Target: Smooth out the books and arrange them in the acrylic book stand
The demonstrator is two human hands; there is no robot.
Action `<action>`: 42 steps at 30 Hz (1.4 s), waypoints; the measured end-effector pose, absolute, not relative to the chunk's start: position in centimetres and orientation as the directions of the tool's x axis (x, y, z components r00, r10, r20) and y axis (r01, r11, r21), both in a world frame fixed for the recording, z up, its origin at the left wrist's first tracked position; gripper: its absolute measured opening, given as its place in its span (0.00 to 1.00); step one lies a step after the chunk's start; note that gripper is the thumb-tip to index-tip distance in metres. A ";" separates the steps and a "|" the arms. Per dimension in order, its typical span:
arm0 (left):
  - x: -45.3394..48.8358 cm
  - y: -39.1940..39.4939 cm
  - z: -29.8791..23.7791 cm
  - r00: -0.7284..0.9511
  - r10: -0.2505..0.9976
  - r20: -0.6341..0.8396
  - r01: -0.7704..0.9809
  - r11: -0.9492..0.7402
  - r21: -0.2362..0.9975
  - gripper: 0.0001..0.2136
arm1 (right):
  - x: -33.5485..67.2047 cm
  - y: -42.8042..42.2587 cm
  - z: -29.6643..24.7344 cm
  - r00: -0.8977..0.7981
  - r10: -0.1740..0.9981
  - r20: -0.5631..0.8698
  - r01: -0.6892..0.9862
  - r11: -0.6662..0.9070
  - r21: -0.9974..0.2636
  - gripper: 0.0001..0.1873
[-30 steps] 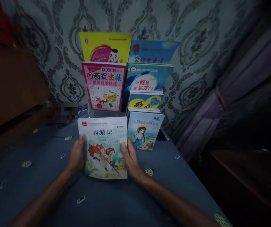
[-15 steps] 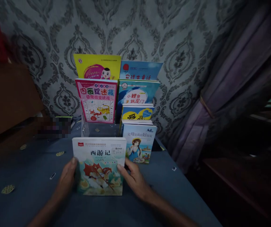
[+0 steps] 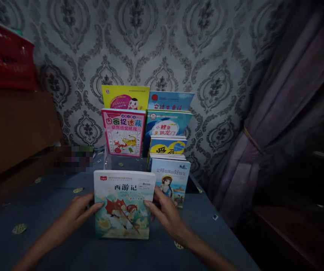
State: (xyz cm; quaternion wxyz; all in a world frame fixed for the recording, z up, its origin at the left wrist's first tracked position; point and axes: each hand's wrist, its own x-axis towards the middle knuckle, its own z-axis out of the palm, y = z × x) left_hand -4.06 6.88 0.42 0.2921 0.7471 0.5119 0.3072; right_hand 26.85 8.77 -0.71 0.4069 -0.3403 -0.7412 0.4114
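Observation:
Upright in front of me is a paperback book (image 3: 123,210) with a white and green cover and a figure holding a staff. My left hand (image 3: 78,214) is closed on its left edge, thumb on the front cover and fingers partly hidden behind. At the right edge, my right hand (image 3: 169,214) grips it the same way. Just behind and to the right stands a light-blue book (image 3: 164,194) showing a girl in a hat. Further back, a pink book (image 3: 126,133) leans upright on a clear holder (image 3: 111,162).
Behind the pink book rises a yellow book (image 3: 126,94). On the right stand several more books, among them a teal book (image 3: 169,122). The blue tablecloth (image 3: 77,250) meets a patterned wall. A brown box (image 3: 17,128) with a red bag (image 3: 6,56) is left, a curtain (image 3: 260,113) right.
The camera view has shifted, so the books appear lower and slightly right. My left thumb has moved further onto the front cover. Both hands still hold the paperback.

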 end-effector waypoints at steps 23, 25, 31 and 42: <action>-4.7 13.1 10.1 0.197 0.859 0.472 0.534 -0.498 0.683 0.21 | 25.8 15.9 8.6 -0.433 0.686 0.584 0.224 0.710 -0.668 0.17; -4.9 15.1 12.8 0.167 0.801 0.575 0.517 -0.568 0.641 0.22 | 25.4 17.8 11.8 -0.413 0.625 0.662 0.253 0.777 -0.576 0.20; -4.8 19.3 17.2 0.084 0.665 0.742 0.482 -0.679 0.554 0.13 | 25.1 21.4 17.3 -0.375 0.483 0.791 0.353 0.864 -0.360 0.23; -4.4 22.3 16.8 0.077 0.655 0.751 0.442 -0.698 0.563 0.12 | 25.3 24.1 16.6 -0.358 0.489 0.795 0.380 0.854 -0.354 0.24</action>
